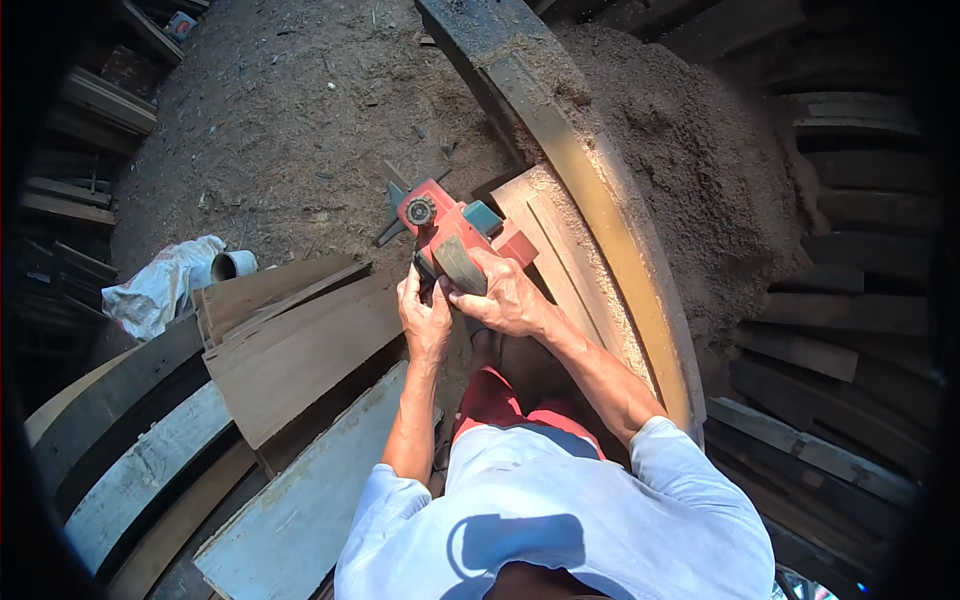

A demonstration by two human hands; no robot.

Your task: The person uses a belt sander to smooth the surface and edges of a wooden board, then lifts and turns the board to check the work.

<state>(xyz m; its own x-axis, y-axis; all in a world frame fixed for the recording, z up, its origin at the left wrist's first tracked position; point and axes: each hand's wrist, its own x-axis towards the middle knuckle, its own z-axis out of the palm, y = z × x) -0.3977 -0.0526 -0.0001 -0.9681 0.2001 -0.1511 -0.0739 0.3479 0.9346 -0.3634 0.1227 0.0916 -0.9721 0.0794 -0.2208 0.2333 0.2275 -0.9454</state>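
A red electric hand planer (pixel 438 205) with a round dark knob is held up in front of me, tilted, beside a long wooden beam. My right hand (pixel 505 297) is wrapped about its dark rear handle. My left hand (pixel 425 312) pinches at the planer's lower left end, next to that handle; what exactly its fingertips touch is partly hidden. Just right of the planer lies a pale wooden board (pixel 560 245) with loose shavings on it, against the yellowish inner side of the beam (pixel 610 195).
Brown boards (pixel 310 345) and pale blue-white planks (pixel 300 510) are stacked at the left. A white sack (pixel 165 285) lies near a short pipe-like tube (pixel 235 265). Sawdust (pixel 690 150) is heaped beyond the beam. More stacked timber (pixel 850 310) stands at the right.
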